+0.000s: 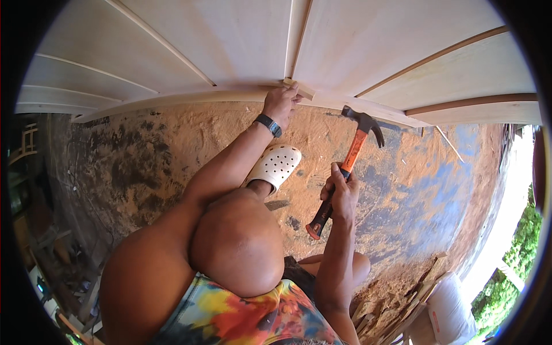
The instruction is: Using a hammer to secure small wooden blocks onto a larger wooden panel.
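My right hand [342, 194] is wrapped around the handle of a claw hammer [356, 148] with an orange and black grip. The dark hammer head points up, just short of the lower edge of a pale wooden panel [241, 49]. At that edge, my left hand [280, 107] pinches a small light wood block [305, 91] against the bottom rail [224, 96]. Strips of wood trim [297, 40] run up the panel from near the block. Some of my left fingertips are hidden behind the hand. A watch [268, 125] is on my left wrist.
Sawdust covers the dark, stained floor [230, 129]. My foot in a white clog [276, 164] is below my left hand. Scrap wood [420, 287] and a white sack [451, 307] lie at the lower right. Clutter [49, 241] fills the dim left side.
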Available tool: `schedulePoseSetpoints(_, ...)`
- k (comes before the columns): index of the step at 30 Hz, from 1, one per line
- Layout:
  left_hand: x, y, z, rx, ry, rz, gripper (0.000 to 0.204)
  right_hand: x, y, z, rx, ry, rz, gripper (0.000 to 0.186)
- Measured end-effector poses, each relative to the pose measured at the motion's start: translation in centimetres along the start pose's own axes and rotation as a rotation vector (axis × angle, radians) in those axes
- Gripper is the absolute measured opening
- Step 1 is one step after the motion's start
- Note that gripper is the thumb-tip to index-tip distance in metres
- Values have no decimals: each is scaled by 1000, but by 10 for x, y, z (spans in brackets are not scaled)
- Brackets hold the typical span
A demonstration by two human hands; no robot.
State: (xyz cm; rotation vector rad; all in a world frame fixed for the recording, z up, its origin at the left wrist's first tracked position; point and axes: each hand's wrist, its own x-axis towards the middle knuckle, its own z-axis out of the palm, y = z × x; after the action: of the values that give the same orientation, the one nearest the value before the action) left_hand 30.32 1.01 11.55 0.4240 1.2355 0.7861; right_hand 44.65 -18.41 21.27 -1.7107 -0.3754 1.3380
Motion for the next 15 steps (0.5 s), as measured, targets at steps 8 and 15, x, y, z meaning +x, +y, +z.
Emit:
schedulePoseSetpoints(8, 10, -4, -7, -47, -121, 286, 26, 38, 13, 2, 549, 425, -142, 19)
schedulePoseSetpoints(15, 19, -12, -6, -46, -50, 236, 26, 38, 34, 16, -126, -30, 96, 25)
